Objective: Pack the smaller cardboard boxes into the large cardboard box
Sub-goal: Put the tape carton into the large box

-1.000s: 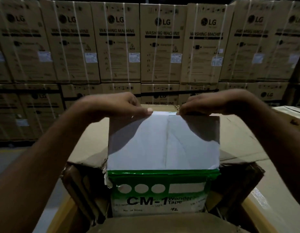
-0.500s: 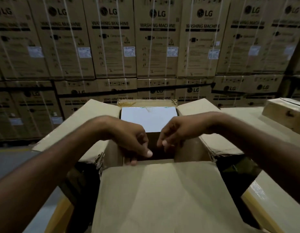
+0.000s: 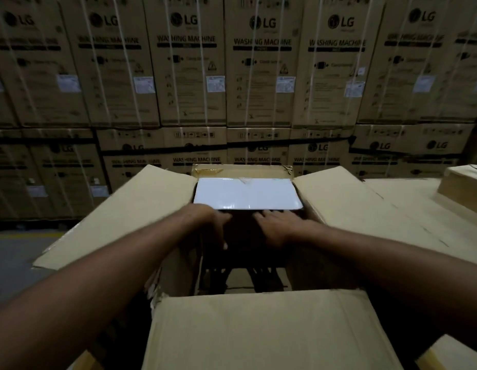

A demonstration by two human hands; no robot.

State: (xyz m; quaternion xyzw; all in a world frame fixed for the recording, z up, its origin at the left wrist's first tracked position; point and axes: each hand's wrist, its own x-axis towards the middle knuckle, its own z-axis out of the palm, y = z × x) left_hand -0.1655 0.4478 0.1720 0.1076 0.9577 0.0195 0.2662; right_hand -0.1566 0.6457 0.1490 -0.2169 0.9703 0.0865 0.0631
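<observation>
- Large cardboard box [image 3: 130, 214] stands open, all 4 flaps folded outward: lt & rt flaps slope out to the sides, near flap lies flat toward the camera, far flap is short w/ a bit of tape on it.
- Smaller box [image 3: 248, 193], white glossy top, sits inside at the far end of the large box, against the far wall, btwn the lt & rt flaps. Top is level and close below the rim.
- The rest of the inside, from the white box to the near wall, is dark; contents can't be made out.
- Left hand [image 3: 208, 225] reaches in over the lt rim, just at the near edge of the white box; thumb points back toward the camera, fingers dip into shadow, so can't tell if it grips anything.
- Right hand [image 3: 277, 228] beside it, palm down, fingers fairly straight, tips at the white box's near edge; nothing gripped.
- Hands are near each other, not touching.
- Behind: wall of stacked LG washing machine cartons [image 3: 261, 76], strapped.
- Rt side: brown carton [image 3: 461, 188] on flat cardboard.
- Lt side: grey floor [image 3: 15, 252].
</observation>
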